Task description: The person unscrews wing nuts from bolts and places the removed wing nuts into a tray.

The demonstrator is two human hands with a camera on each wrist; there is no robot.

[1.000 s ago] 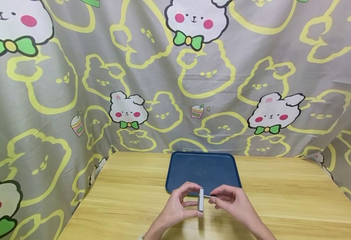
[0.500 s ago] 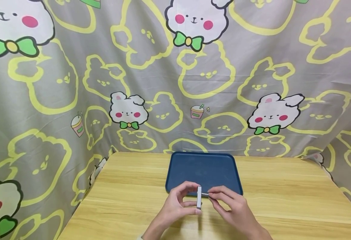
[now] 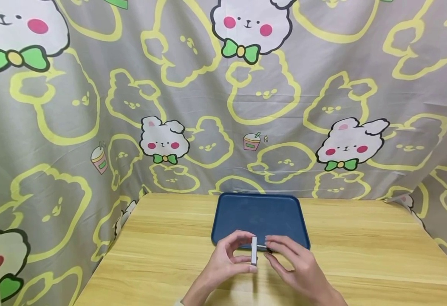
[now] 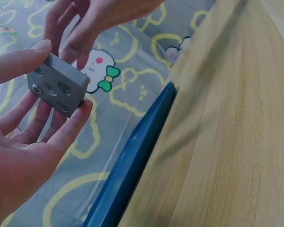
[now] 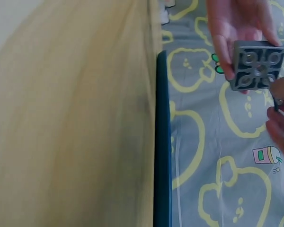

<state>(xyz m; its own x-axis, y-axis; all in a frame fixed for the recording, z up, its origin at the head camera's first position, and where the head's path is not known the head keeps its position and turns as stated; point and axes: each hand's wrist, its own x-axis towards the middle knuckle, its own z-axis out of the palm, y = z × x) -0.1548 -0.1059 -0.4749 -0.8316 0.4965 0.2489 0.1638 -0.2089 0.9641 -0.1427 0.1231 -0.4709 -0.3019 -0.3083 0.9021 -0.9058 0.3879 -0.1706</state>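
Observation:
A grey, square metal block [image 3: 254,251] is held on edge above the table by my left hand [image 3: 227,257], thumb below and fingers above. In the left wrist view the block [image 4: 59,86] shows one face with several round holes. Its other face, with ribs and round bosses, is seen in the right wrist view. A thin, pale screw [image 3: 261,246] sticks out from the block's right side. At its dark outer end are the fingertips of my right hand [image 3: 298,261], index and thumb on either side. The right fingers partly hide this end.
Behind and under the hands lies a dark blue tray [image 3: 258,216] on the wooden table [image 3: 162,238]. A grey curtain [image 3: 200,102] with cartoon animals hangs round the back and sides of the table.
The block has shifted slightly left and up. My right hand's fingers have changed their hold at the screw, spreading a little since half a second ago. The left hand keeps its grip.

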